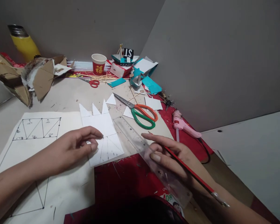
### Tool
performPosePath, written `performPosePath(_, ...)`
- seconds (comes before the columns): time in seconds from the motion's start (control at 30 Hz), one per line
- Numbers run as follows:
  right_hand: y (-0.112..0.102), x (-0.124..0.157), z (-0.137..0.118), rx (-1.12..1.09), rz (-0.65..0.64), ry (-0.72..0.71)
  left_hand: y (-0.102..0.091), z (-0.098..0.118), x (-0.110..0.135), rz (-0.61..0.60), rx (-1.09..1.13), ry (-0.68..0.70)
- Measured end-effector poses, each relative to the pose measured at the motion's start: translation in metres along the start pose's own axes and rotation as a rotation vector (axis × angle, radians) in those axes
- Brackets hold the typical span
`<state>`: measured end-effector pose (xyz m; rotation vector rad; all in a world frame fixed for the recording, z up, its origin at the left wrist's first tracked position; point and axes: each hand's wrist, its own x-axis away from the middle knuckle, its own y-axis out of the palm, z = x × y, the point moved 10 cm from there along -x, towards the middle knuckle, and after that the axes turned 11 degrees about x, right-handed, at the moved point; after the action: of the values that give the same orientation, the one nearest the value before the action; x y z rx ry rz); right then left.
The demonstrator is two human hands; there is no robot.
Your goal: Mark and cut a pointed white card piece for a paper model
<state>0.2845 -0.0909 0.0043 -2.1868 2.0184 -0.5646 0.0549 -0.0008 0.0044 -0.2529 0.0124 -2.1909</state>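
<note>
My left hand [76, 144] rests with bent fingers on a white paper cut-out [102, 130] that has three pointed tips along its top and pencil lines fanning out near its bottom. The thumb and forefinger pinch its left edge. My right hand [170, 155] holds a red pencil [193, 175] that slants back toward my wrist. The same hand's fingers lie on a clear plastic ruler [140, 141] set diagonally just right of the cut-out.
A large white sheet [37, 130] with drawn triangles lies at left. Orange-and-green scissors [140, 113], a pink glue gun [184, 124], small red scissors [93, 82], a red paper cup [98, 63], skewers, teal card scraps and torn cardboard [28, 79] crowd the back. Grey walls enclose the corner.
</note>
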Motion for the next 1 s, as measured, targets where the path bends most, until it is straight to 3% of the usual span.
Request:
performPosePath(0.07,-0.001,0.002,-0.009,0.009,0.026,-0.026,0.001,-0.002,-0.002,-0.041,0.063,-0.086)
performPosePath(0.2,0.006,0.003,-0.03,0.035,0.155,-0.081,-0.003,0.004,0.001,0.08,0.305,-0.13)
performPosePath(0.3,0.036,-0.004,-0.048,0.076,0.15,-0.212,0.011,0.009,0.009,0.114,0.435,-0.15)
performPosePath(0.4,0.068,-0.006,-0.079,0.244,0.163,-0.475,0.021,0.01,0.023,0.194,0.491,-0.184)
performPosePath(0.47,0.094,-0.003,-0.098,0.362,0.054,-0.631,0.022,0.009,0.033,0.256,0.502,-0.19)
performPosePath(0.53,0.118,-0.001,-0.107,0.437,-0.136,-0.703,0.018,0.008,0.042,0.309,0.492,-0.173)
performPosePath(0.6,0.126,0.004,-0.112,0.423,-0.279,-0.75,0.016,0.005,0.047,0.325,0.494,-0.177)
performPosePath(0.67,0.118,0.01,-0.116,0.343,-0.31,-0.818,0.011,0.002,0.046,0.343,0.514,-0.199)
performPosePath(0.73,0.098,0.011,-0.114,0.245,-0.244,-0.842,0.0,0.003,0.041,0.406,0.547,-0.208)
performPosePath(0.87,0.045,-0.01,-0.087,0.019,0.021,-0.587,-0.015,0.009,0.027,0.432,0.673,-0.254)
performPosePath(1.0,0.022,-0.024,-0.07,-0.041,0.098,-0.445,-0.017,0.008,0.022,0.372,0.674,-0.28)
